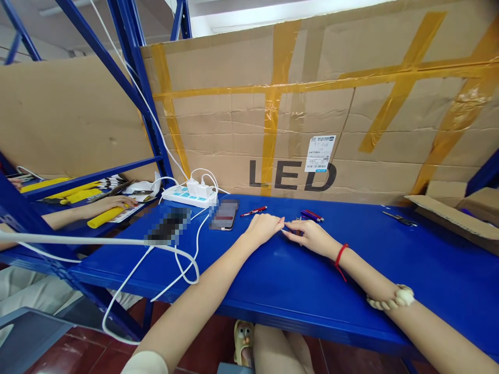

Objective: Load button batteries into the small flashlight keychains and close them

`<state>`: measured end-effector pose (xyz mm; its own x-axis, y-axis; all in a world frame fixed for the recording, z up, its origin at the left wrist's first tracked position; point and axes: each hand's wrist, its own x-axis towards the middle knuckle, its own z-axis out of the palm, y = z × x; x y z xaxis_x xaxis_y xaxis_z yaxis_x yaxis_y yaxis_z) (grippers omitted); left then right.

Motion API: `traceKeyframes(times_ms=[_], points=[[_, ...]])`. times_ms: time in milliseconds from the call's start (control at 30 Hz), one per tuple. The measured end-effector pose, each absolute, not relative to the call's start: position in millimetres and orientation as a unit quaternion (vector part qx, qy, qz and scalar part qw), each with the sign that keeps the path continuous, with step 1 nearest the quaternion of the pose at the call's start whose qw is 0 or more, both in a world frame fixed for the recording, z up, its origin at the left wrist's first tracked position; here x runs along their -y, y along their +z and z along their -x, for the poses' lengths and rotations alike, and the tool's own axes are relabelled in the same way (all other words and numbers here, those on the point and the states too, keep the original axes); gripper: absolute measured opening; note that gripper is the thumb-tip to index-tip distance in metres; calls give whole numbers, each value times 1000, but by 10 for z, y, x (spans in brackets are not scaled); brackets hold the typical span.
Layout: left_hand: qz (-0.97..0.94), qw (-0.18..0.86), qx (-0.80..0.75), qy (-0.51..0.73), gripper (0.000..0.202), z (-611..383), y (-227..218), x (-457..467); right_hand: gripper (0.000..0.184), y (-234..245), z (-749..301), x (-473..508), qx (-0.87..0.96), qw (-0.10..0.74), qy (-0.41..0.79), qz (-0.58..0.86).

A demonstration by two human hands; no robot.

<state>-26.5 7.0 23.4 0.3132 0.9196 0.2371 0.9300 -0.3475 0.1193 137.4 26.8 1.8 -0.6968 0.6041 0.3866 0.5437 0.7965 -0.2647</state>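
My left hand (265, 227) rests low over the blue tabletop, back of the hand up. Its visible fingertips point right, and the rest of its fingers are largely hidden. Facing it, my right hand (310, 236) has fingers stretched out and slightly apart, their tips close to the left hand's. No object shows in either hand. Just beyond the left hand lies a red pen (254, 211). Behind the right hand are a purple pen (311, 215) and a red one beside it, partly covered by the fingers. A dark phone (225, 215) lies left of my left hand.
A white power strip (183, 196) with plugged-in chargers and loose white cables (197, 249) occupies the left. Keys (401, 218) and an opened carton (456, 221) lie right. A large cardboard sheet (218, 135) stands behind. Another person's hand (113, 203) works beyond the blue post.
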Motion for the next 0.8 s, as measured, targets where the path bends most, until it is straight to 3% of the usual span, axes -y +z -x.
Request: traceKeyframes(times_ms=[300,800], points=[[818,8,555,-154,39,268,199,-95,35,-17,-1381,-299,925,239,37,293],[795,-49,540,-273,43,237,205,-83,41,56,-1341,-283,885,352,-3,305]])
